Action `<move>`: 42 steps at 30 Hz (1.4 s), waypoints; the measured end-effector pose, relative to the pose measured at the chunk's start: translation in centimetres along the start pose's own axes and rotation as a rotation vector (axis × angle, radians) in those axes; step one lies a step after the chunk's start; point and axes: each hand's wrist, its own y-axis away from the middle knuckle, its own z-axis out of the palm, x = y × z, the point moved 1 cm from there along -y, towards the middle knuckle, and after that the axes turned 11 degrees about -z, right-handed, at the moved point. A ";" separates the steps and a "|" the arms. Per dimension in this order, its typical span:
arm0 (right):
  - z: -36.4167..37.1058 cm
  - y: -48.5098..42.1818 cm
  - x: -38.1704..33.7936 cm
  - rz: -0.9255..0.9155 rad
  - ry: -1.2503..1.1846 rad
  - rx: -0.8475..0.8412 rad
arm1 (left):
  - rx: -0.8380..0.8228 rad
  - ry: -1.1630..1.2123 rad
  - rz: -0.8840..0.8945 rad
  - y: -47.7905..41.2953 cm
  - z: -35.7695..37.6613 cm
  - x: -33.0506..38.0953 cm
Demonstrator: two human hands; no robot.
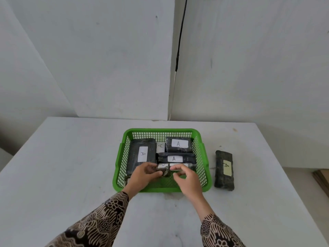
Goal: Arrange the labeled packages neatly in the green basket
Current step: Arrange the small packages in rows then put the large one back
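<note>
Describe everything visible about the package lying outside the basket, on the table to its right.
The lone package is a dark, elongated block in what looks like wrinkled black plastic wrap. A pale yellowish label with a handwritten A sits on its top face. It lies flat on the white table, long axis running away from the camera, beside the green basket and apart from it. Neither hand touches it.

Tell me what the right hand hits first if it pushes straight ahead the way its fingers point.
The right hand points forward and slightly left, fingertips already at the small dark wrapped package both hands hold. Beyond it likely comes the dark package with the white A label in the green plastic mesh basket; depth is uncertain.
</note>
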 end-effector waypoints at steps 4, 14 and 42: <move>-0.2 -0.2 0.0 0.055 -0.101 0.010 | 0.037 0.125 0.105 0.6 -0.2 -0.2; -0.2 -0.2 -0.5 0.012 0.030 -0.139 | -0.113 0.108 0.207 0.9 0.5 -0.5; -8.9 -1.1 0.5 0.100 -0.188 0.569 | -0.008 -0.735 0.211 -1.9 -2.0 -1.3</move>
